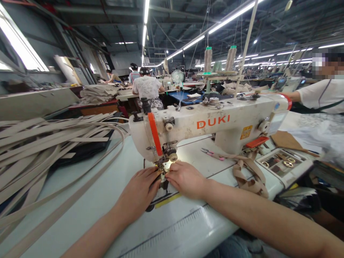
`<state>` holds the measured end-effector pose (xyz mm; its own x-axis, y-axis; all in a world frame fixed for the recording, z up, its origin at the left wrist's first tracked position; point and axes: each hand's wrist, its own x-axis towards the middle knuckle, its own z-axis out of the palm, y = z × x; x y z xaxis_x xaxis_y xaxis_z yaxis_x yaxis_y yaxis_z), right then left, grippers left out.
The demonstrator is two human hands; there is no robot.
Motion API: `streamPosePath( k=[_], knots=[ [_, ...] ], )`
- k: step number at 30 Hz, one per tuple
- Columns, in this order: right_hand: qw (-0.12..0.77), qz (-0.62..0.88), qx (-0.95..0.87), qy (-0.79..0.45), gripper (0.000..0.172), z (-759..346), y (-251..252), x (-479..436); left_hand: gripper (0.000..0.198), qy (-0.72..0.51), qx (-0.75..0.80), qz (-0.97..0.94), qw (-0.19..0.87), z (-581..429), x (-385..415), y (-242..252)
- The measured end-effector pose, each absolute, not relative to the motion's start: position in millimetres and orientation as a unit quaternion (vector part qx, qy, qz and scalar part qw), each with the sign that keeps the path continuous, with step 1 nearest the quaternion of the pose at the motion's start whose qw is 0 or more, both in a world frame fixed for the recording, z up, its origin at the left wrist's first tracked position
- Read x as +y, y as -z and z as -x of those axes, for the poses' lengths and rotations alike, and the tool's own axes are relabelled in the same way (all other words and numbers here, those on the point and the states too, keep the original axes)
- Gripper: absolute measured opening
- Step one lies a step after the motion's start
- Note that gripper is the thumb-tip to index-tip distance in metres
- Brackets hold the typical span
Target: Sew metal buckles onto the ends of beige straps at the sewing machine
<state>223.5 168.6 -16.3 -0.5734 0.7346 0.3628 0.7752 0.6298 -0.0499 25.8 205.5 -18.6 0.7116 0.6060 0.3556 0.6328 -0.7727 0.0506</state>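
Observation:
A white DUKI sewing machine [215, 123] stands on the pale work table [102, 193]. My left hand [139, 191] lies just left of the needle area [163, 166], its fingers curled towards the presser foot. My right hand [185, 179] sits on the right of the needle, fingertips pinched close under the lamp. What the fingers hold at the needle is hidden by the hands. A beige strap [249, 175] hangs over the table edge at the right of the machine.
Several long beige straps [40, 150] pile up on the left over a dark piece. A tray of metal rings [282, 163] and pink snips [212, 153] lie right of the machine. Thread cones [208, 59] stand behind. A person in white [319, 93] sits at right; others work farther back.

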Motion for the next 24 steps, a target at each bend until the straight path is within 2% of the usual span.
streamPosePath(
  k=[24],
  knots=[
    [0.193,0.423,-0.884,0.037,0.024,-224.3,16.7,168.7,0.037,0.195,-0.336,0.921,0.034,-25.6,205.5,20.1]
  ],
)
